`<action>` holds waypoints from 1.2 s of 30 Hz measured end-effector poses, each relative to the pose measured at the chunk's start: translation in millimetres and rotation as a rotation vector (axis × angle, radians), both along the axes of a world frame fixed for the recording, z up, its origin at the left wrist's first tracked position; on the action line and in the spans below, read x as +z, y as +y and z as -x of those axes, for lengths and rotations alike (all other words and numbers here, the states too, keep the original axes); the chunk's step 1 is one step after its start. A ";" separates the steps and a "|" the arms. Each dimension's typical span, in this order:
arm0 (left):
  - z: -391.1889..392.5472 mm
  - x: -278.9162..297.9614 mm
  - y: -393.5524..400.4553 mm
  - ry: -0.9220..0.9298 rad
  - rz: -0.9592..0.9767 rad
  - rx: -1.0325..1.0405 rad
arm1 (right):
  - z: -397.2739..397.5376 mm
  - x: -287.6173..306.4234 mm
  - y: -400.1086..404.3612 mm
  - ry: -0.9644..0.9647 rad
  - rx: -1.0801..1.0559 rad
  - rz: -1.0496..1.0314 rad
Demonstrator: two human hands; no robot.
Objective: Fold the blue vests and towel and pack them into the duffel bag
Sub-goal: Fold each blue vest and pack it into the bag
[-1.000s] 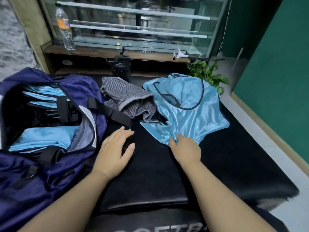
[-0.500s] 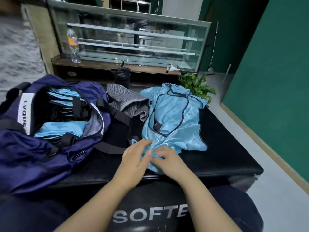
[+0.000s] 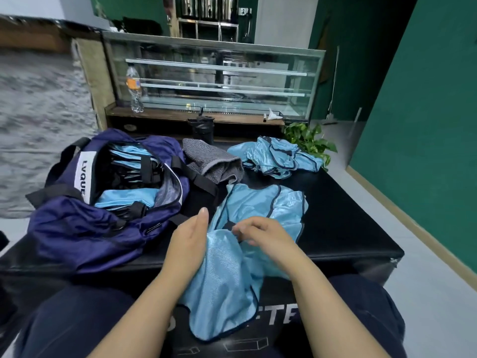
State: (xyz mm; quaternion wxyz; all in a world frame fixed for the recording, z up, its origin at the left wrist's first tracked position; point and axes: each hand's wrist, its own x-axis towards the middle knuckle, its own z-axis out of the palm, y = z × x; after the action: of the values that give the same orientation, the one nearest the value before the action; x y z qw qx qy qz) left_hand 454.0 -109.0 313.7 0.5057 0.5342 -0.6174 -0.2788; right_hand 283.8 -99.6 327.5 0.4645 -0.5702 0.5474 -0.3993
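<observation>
A light blue vest [image 3: 258, 210] lies across the black bench's near edge, its lower part hanging over the front toward my lap. My right hand [image 3: 263, 235] pinches its fabric near the middle. My left hand [image 3: 189, 236] rests flat along the vest's left edge, fingers together. A second blue vest [image 3: 277, 157] lies crumpled at the far right of the bench. The grey towel [image 3: 210, 164] sits bunched between it and the navy duffel bag [image 3: 77, 228], which stands open on the left with folded blue vests [image 3: 124, 197] inside.
The black padded bench [image 3: 343, 220] drops off to a grey floor on the right. Behind it are a black flask [image 3: 204, 127], a potted green plant [image 3: 309, 140], a glass display case [image 3: 214, 78] and a water bottle [image 3: 134, 90]. A green wall runs along the right.
One vest has been pulled off the pile toward me and now hangs over the bench edge; the other stayed crumpled at the back. Both hands drew back with it.
</observation>
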 end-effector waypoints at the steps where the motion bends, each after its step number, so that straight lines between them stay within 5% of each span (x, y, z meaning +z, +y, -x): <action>1: -3.0 -0.9 -3.0 -0.051 -0.038 0.003 | 5.7 -5.5 -2.7 0.072 -0.083 0.024; 7: -11.7 -22.8 -15.1 -0.171 -0.359 0.091 | 48.0 -36.4 -22.1 0.360 -0.669 0.100; 12: -19.5 -43.8 -23.6 -0.285 -0.451 0.087 | 62.8 -46.3 -30.7 0.096 -0.672 -0.145; 17: -21.9 -50.4 -24.1 -0.290 -0.440 0.043 | 60.7 -45.7 -28.6 0.024 -0.722 0.005; 28: -13.7 -13.0 -6.9 -0.044 -0.111 -0.022 | 18.5 9.7 -1.3 0.019 -0.368 0.020; 36: 1.5 4.4 5.7 0.003 0.069 -0.386 | -13.4 -4.4 -7.7 -0.017 -0.144 -0.242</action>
State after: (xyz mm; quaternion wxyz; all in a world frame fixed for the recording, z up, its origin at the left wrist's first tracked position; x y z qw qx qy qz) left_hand 452.4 -103.3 318.1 0.4615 0.3877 -0.7170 -0.3500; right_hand 297.2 -107.3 323.1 0.5046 -0.4660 0.6272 -0.3672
